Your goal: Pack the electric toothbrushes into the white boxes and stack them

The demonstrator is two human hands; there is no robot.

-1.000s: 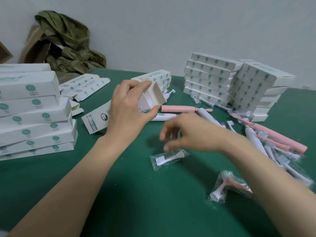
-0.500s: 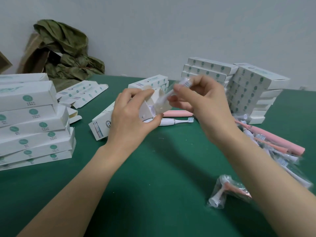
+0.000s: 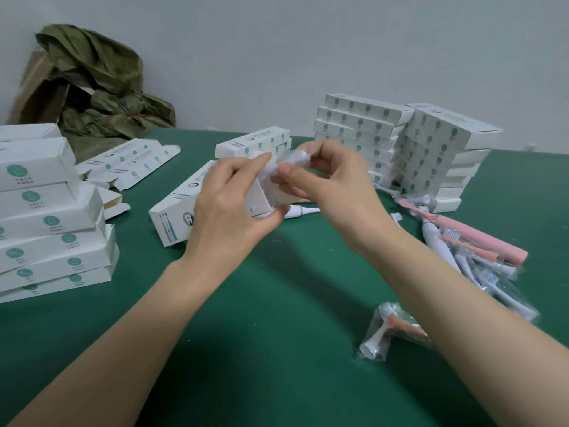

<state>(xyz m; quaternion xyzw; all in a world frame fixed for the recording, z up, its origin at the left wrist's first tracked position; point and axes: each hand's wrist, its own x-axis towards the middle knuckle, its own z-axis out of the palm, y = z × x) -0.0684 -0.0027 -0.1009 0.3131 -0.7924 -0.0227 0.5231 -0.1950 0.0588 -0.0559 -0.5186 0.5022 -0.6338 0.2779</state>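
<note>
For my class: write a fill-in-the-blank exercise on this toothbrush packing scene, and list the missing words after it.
1. The left hand grips a long ____ box.
2. The right hand pinches a plastic packet at the mouth of that ____.
3. The table is ____.
4. The loose toothbrushes on the person's right are white or ____.

Missing words: white, box, green, pink.

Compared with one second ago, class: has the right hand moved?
Yes. The right hand, pinching a clear packet, has moved away from the bagged pink brush head, farther back to the open end of the white box.
</note>
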